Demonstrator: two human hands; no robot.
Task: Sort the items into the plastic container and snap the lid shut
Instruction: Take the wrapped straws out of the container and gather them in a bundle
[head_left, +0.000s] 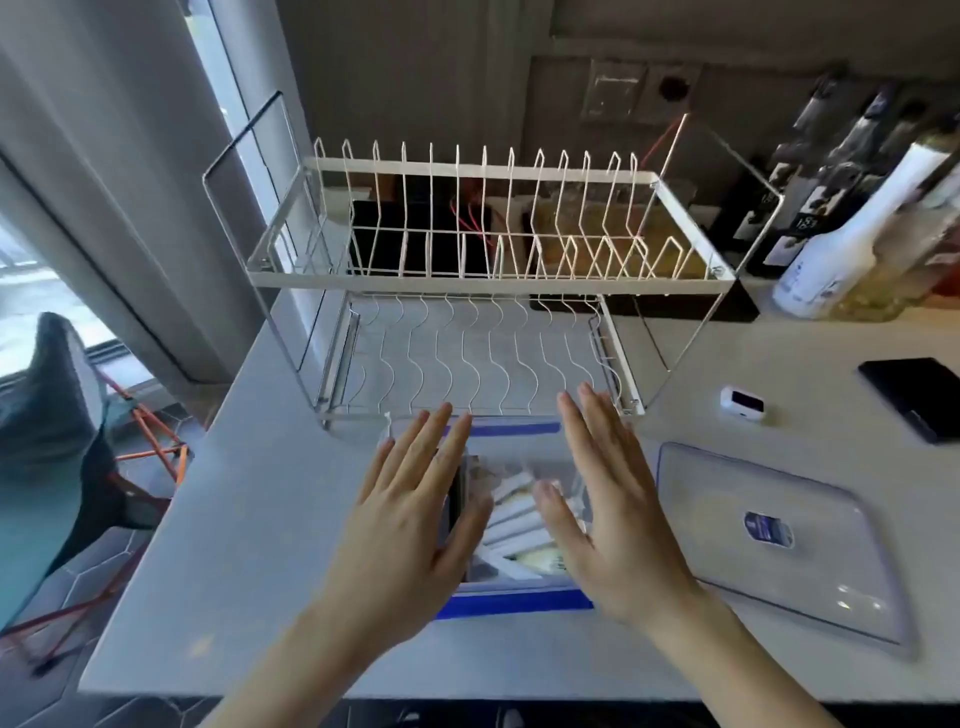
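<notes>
Two hands hover flat, fingers straight and spread, holding nothing: the left hand (410, 525) and right hand (613, 514) over one clear plastic container with blue clips (514, 603) on the pale countertop (249, 519). Several white packets (511, 525) lie inside. One clear lid (779, 540) lies just right. Behind stands one white wire dish rack (483, 270).

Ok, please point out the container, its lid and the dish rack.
container (514, 603), head view, blue near rim.
lid (810, 577), head view, bare clear panel, lying right of the container.
dish rack (488, 280), head view, upper front rail.
</notes>
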